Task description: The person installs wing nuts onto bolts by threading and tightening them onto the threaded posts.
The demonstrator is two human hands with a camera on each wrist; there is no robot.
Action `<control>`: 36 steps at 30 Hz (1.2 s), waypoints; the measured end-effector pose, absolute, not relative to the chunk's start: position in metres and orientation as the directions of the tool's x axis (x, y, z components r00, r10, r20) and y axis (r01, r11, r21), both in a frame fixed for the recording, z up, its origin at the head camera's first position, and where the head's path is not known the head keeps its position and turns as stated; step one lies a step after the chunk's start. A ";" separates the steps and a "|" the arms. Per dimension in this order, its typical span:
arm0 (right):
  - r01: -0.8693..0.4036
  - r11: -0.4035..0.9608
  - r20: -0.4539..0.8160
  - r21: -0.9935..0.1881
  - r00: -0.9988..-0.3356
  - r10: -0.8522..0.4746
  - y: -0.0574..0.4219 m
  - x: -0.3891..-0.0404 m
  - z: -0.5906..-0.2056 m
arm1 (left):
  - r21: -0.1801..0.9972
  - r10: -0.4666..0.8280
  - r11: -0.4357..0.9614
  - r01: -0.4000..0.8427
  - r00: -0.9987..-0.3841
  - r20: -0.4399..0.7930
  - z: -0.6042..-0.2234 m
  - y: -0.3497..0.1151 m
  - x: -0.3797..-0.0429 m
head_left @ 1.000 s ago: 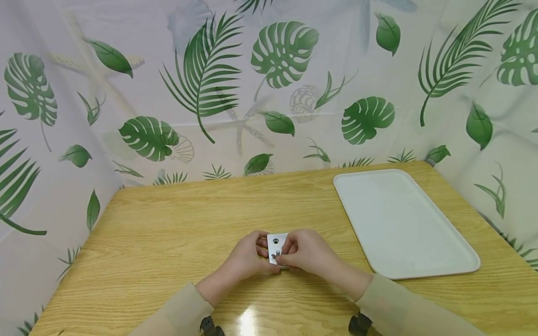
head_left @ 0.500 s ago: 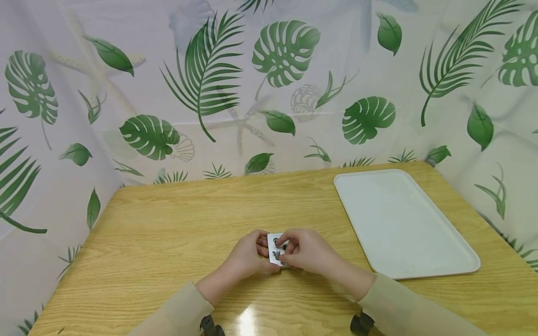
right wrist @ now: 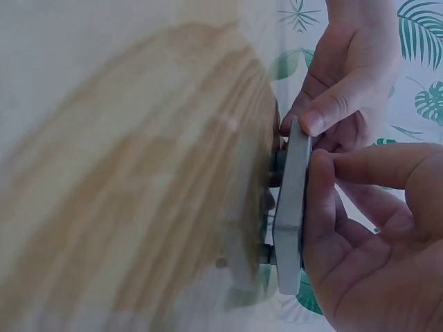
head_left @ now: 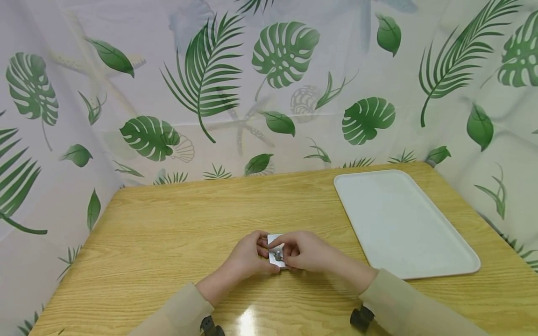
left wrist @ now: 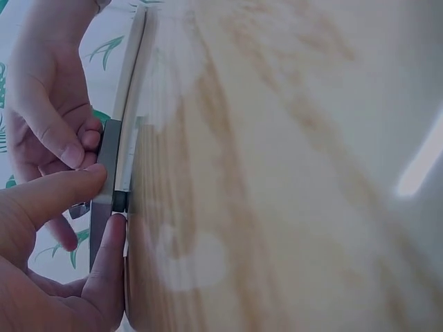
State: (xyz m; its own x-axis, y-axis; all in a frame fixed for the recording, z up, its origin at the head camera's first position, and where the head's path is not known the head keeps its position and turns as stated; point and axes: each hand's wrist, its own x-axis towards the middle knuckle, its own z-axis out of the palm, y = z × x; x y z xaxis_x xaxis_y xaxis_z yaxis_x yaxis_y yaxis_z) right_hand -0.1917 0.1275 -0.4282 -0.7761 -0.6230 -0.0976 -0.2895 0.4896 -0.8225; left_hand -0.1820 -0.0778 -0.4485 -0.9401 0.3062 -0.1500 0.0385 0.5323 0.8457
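Observation:
In the head view a small square metal plate (head_left: 273,238) is between my hands at the table's middle. A small metal fastener, perhaps a wing nut (head_left: 278,255), stands on its top face. My left hand (head_left: 248,254) grips the plate's left side; in the left wrist view the thumb (left wrist: 86,180) lies above and a finger (left wrist: 111,242) below. My right hand (head_left: 308,252) is over the plate's right side, its index finger stretched across the top and its thumb close to the fastener. Short dark pegs (right wrist: 267,254) stick out below the plate (right wrist: 294,200). Fingers hide the upper hole.
A white tray (head_left: 399,224) lies on the wooden table (head_left: 189,219) at the right. Behind and at the sides hangs a leaf-patterned cloth (head_left: 311,121). Dark wrist-camera mounts (head_left: 361,318) sit under both sleeves.
My right index finger has moved from a pinch with the thumb near the fastener to stretch leftward across the plate, over the upper hole. My left hand keeps its grip unmoved.

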 end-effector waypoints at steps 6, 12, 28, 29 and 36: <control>-0.319 0.495 -0.114 -0.808 -0.740 -0.663 0.128 -0.196 -0.427 | 0.840 0.310 0.541 0.036 -0.937 -0.159 -0.449 -0.079 -0.183; -0.326 0.523 -0.127 -0.788 -0.744 -0.655 0.126 -0.195 -0.426 | 0.845 0.314 0.534 0.033 -0.936 -0.161 -0.449 -0.079 -0.184; -0.441 0.598 0.003 -0.670 -0.807 -0.591 0.120 -0.188 -0.428 | 0.850 0.309 0.524 0.050 -0.941 -0.135 -0.447 -0.079 -0.182; -0.439 0.596 0.003 -0.673 -0.807 -0.591 0.121 -0.188 -0.427 | 0.850 0.309 0.525 0.053 -0.942 -0.133 -0.447 -0.079 -0.182; -0.436 0.594 0.013 -0.676 -0.813 -0.582 0.122 -0.186 -0.429 | 0.844 0.311 0.531 0.075 -0.944 -0.112 -0.446 -0.077 -0.181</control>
